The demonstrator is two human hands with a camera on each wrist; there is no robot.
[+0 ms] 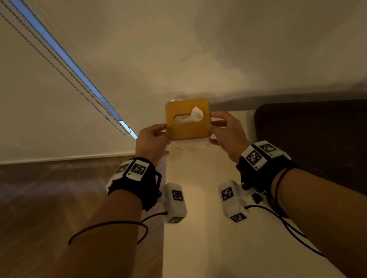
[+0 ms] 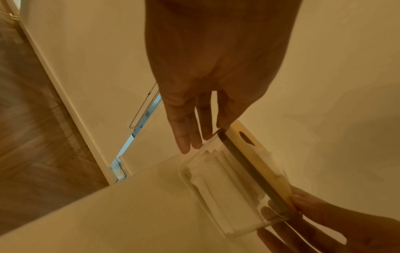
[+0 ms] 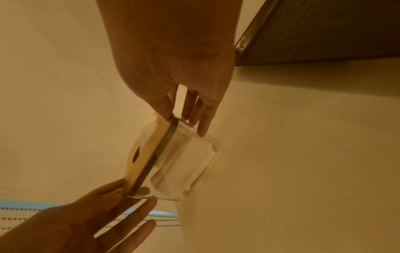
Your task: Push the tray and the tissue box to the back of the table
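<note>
The tissue box (image 1: pixel 187 119), with a wooden slotted lid over a clear body and a tissue poking out, stands on the white table (image 1: pixel 208 244) close to the back wall. My left hand (image 1: pixel 157 141) holds its left side, thumb on the lid edge and fingers along the clear wall (image 2: pixel 227 179). My right hand (image 1: pixel 224 131) holds the right side the same way (image 3: pixel 179 157). The dark brown tray (image 1: pixel 338 148) lies to the right of the box, its far edge near the wall; neither hand touches it.
A blind with a bead cord (image 1: pixel 68 73) hangs at the back left, with wood floor (image 1: pixel 33 226) below it. The table's left edge runs just beside my left wrist. Cables trail from both wrist cameras over the table.
</note>
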